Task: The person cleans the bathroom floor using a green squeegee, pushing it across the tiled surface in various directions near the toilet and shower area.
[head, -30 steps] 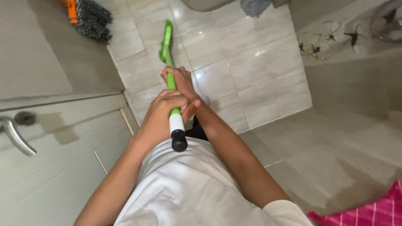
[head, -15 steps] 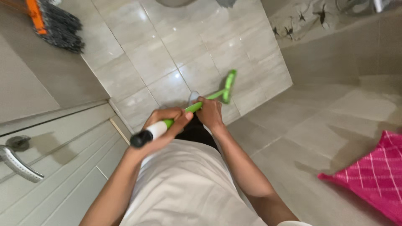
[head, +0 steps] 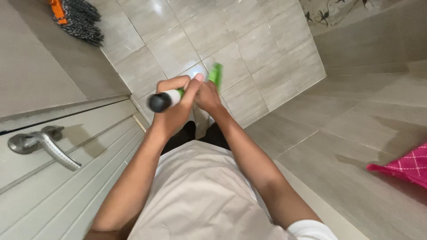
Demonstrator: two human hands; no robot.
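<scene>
While both hands [head: 191,95] clench the green mop handle [head: 215,73], tiled floor [head: 267,49] spreads ahead, door [head: 53,178] close left.

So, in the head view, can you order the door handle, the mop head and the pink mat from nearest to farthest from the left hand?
1. Door handle: metal lever, lower left of the left hand.
2. Mop head: grey strands, top left corner.
3. Pink mat: far right edge.
</scene>
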